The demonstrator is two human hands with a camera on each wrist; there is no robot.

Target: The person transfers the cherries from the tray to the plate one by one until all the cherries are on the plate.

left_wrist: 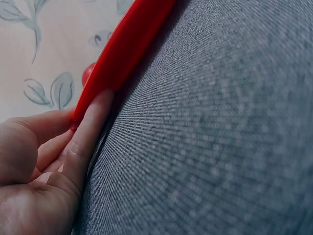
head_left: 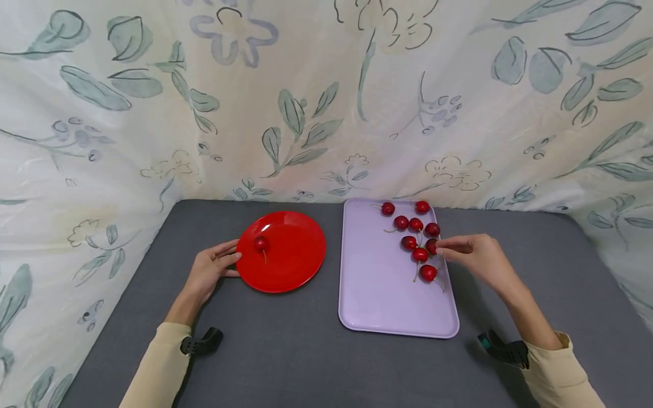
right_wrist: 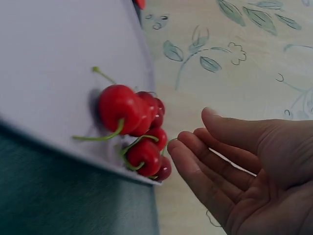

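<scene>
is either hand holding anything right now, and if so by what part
The left hand rests its fingers against the near-left rim of the red plate, touching rather than gripping. The right hand is open beside the cherries on the tray; it holds nothing.

Eight small red stemmed cherries [head_left: 415, 225] by the right hand [head_left: 474, 256] on one lilac rectangular tray [head_left: 377, 294]; one cherry [head_left: 261, 243] on one round red plate [head_left: 291, 266] by the left hand [head_left: 209, 269].

A flat round red plate [head_left: 293, 255] lies on the grey bench, with one red cherry [head_left: 262, 243] resting near its left rim, stem towards the viewer. Beside it a lilac tray [head_left: 377, 294] lies flat, and eight glossy red cherries [head_left: 419, 255] with green stems are clustered along its right edge.
</scene>
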